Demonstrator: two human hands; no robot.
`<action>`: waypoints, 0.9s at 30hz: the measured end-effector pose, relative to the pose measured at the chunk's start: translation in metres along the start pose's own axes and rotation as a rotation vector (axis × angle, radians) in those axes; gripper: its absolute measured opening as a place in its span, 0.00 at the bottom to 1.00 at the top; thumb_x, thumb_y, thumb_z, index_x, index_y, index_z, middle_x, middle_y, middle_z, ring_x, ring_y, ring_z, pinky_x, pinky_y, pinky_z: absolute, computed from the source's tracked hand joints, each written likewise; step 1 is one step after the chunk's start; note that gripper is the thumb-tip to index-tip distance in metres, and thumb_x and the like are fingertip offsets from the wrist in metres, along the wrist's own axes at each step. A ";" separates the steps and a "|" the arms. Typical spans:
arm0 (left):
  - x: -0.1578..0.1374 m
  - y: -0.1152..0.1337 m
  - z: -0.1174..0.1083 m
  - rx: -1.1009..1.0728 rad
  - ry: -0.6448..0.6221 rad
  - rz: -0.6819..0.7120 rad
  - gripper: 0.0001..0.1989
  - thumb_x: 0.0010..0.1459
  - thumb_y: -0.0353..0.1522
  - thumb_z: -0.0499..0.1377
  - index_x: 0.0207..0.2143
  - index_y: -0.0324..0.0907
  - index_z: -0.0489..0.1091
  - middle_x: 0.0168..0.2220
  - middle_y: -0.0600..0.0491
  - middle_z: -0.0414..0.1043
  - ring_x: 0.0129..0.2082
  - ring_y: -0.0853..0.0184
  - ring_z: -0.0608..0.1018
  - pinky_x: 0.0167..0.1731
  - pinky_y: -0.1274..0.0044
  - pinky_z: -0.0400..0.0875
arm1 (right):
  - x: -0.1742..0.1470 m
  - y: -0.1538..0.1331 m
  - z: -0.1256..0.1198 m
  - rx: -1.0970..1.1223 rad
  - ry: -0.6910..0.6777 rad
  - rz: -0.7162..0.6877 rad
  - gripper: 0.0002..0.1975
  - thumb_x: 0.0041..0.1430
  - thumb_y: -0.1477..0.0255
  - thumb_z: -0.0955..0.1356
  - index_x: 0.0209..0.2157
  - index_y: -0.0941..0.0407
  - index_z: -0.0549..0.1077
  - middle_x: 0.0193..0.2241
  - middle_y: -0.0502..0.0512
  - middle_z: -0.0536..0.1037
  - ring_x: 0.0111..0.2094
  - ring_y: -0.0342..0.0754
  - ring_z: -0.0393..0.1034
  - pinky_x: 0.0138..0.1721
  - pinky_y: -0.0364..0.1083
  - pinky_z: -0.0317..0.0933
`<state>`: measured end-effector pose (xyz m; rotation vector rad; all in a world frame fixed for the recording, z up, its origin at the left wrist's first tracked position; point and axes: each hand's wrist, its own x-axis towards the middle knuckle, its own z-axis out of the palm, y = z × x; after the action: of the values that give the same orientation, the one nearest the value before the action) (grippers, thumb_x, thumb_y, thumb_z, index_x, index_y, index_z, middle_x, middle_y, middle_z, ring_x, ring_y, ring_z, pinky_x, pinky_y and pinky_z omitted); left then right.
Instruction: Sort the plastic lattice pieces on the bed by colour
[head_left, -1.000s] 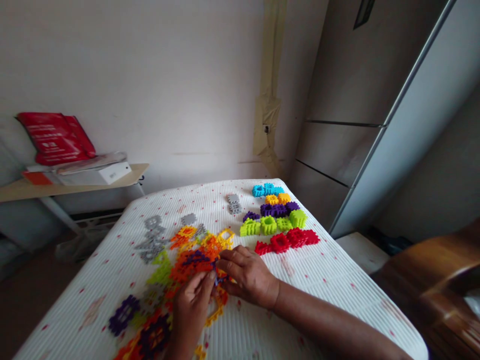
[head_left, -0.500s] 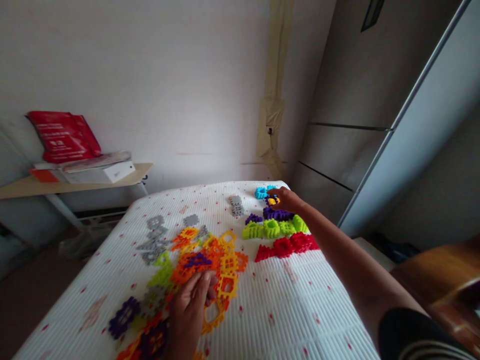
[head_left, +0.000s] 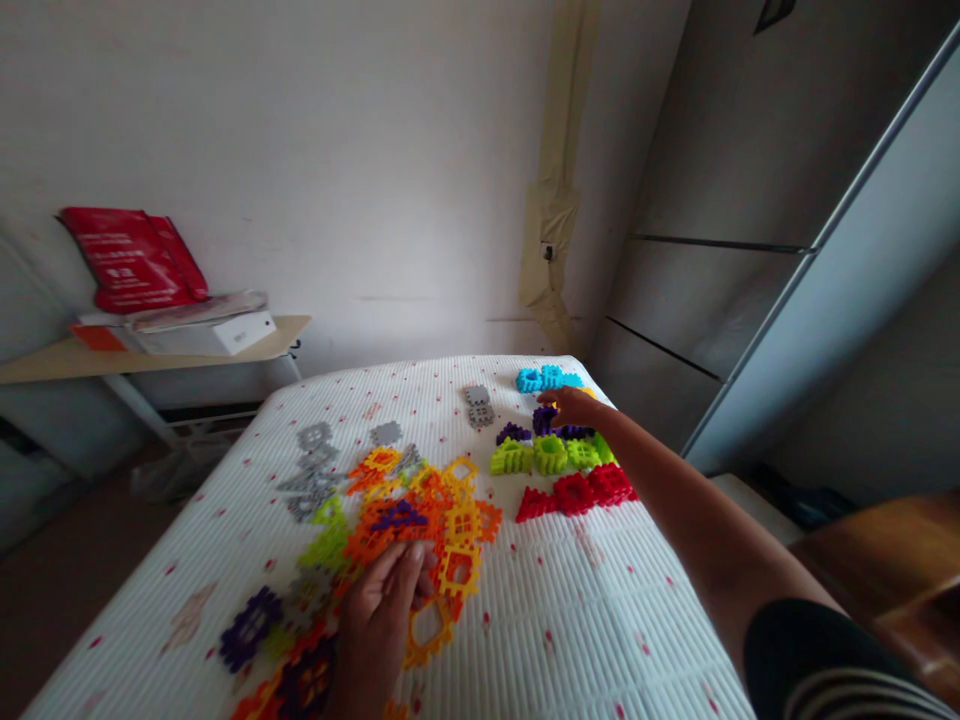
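Note:
On the bed or table cover, my right hand (head_left: 576,408) reaches to the far right, its fingertips closed around a purple interlocking block (head_left: 544,421). That block stands upright at the row of purple pieces (head_left: 513,433). Lime green blocks (head_left: 550,455) and red blocks (head_left: 574,493) line up nearer to me, light blue blocks (head_left: 529,380) farther off. My left hand (head_left: 386,595) hovers over or rests on a loose pile of orange pieces (head_left: 367,535) and yellow pieces (head_left: 458,570). Its fingers are curled with the thumb against them; whatever they hold, if anything, is hidden.
Grey pieces (head_left: 315,450) lie left of the pile, and two more grey pieces (head_left: 480,412) sit near the back. A loose purple piece (head_left: 251,628) is at front left. A side table (head_left: 285,335) carries a red bag (head_left: 135,260). A cabinet (head_left: 720,200) rises at right.
My right hand has come slightly down and nearer with the purple block, from by the blue blocks to the purple row. The left hand stays put. The view has shifted slightly.

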<state>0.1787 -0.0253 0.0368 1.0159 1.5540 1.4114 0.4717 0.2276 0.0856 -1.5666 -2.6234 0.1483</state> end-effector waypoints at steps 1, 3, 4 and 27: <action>0.000 0.000 0.000 -0.005 -0.004 -0.004 0.24 0.42 0.51 0.59 0.25 0.37 0.72 0.17 0.52 0.67 0.19 0.69 0.69 0.20 0.79 0.65 | 0.000 0.000 0.000 -0.003 -0.003 0.001 0.30 0.41 0.78 0.71 0.50 0.55 0.69 0.43 0.55 0.76 0.41 0.50 0.71 0.42 0.43 0.63; 0.000 -0.001 -0.002 0.000 -0.011 0.001 0.24 0.44 0.51 0.59 0.26 0.37 0.73 0.18 0.52 0.68 0.20 0.69 0.69 0.21 0.79 0.65 | 0.000 -0.001 0.001 -0.011 -0.004 0.005 0.30 0.41 0.78 0.71 0.50 0.55 0.69 0.44 0.55 0.76 0.42 0.51 0.71 0.43 0.44 0.63; 0.001 -0.002 -0.002 0.007 -0.014 0.008 0.23 0.44 0.50 0.59 0.26 0.37 0.72 0.18 0.52 0.68 0.20 0.69 0.69 0.21 0.79 0.65 | 0.000 -0.001 0.002 -0.015 -0.003 0.008 0.30 0.41 0.78 0.71 0.50 0.56 0.70 0.44 0.55 0.76 0.42 0.51 0.71 0.43 0.44 0.63; 0.019 -0.015 -0.187 0.723 0.241 -0.033 0.25 0.43 0.42 0.57 0.42 0.38 0.71 0.39 0.47 0.73 0.37 0.61 0.75 0.40 0.72 0.68 | -0.135 -0.132 0.056 0.189 0.557 -0.588 0.10 0.59 0.76 0.63 0.42 0.57 0.70 0.42 0.59 0.76 0.40 0.47 0.73 0.37 0.43 0.70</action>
<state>-0.0032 -0.0768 0.0348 1.2433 2.3343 0.9736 0.4136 0.0440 0.0437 -0.6084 -2.3909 -0.0717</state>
